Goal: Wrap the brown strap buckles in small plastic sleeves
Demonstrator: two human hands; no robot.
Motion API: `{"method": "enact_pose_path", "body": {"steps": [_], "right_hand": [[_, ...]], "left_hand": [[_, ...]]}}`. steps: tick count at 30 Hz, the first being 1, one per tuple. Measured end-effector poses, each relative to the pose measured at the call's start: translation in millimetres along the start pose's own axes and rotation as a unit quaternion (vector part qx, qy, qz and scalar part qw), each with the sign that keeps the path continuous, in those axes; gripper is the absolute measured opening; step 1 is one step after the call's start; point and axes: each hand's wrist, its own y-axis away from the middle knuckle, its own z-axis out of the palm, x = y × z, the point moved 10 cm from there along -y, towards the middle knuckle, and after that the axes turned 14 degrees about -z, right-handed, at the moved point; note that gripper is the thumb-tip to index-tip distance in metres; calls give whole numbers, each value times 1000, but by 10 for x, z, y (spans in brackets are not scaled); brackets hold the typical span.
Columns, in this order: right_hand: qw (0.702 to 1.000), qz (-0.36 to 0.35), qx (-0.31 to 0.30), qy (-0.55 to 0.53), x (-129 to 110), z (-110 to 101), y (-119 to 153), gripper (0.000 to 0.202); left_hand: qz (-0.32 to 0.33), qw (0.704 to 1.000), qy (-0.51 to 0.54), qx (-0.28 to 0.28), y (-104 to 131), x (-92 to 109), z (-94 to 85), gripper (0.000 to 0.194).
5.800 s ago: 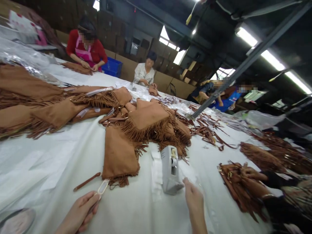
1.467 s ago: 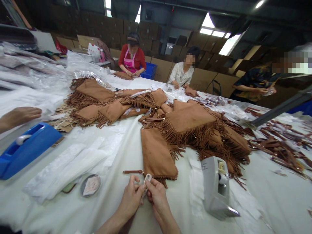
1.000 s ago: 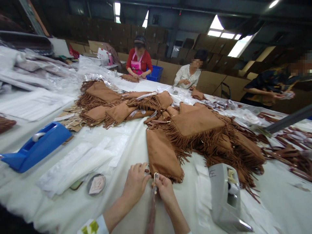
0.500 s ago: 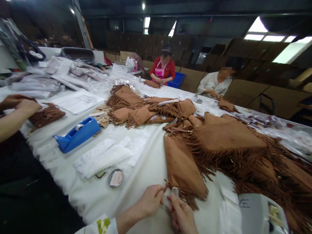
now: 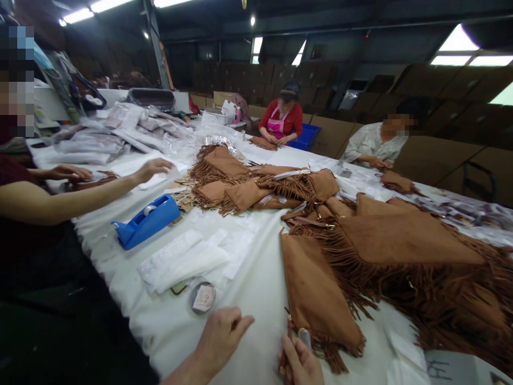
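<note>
A brown fringed bag [image 5: 320,283] lies on the white-covered table, its lower corner close to my right hand [image 5: 298,361]. The fingers of that hand are pinched on a brown strap end at the bag's corner, beside a small whitish tab. My left hand [image 5: 224,337] is off the bag, to its left, with curled fingers and the thumb pointing right; whether anything small is in it cannot be made out. Just above my left hand sits a round dish [image 5: 203,298] with a pale paper in it.
A blue tape dispenser [image 5: 147,219] and white packing sheets [image 5: 184,256] are at the left. Fringed bags [image 5: 409,235] are heaped at the right beside a grey-white device [image 5: 460,369]. A person's arms reach in from the left; two people work across the table.
My left hand has let go of the strap end and moved left. The person at the left has stretched an arm toward the table's middle. The view has shifted left.
</note>
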Motion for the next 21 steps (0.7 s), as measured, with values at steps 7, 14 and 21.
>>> {"method": "enact_pose_path", "body": {"steps": [7, 14, 21], "right_hand": [[999, -33, 7, 26, -134, 6, 12, 59], [999, -29, -16, 12, -222, 25, 73, 58], [1000, -12, -3, -12, -123, 15, 56, 58]], "left_hand": [[52, 987, -109, 110, -452, -153, -590, 24], [70, 955, -274, 86, -773, -3, -300, 24], [-8, 999, 36, -1, -739, -62, -463, 32]]}}
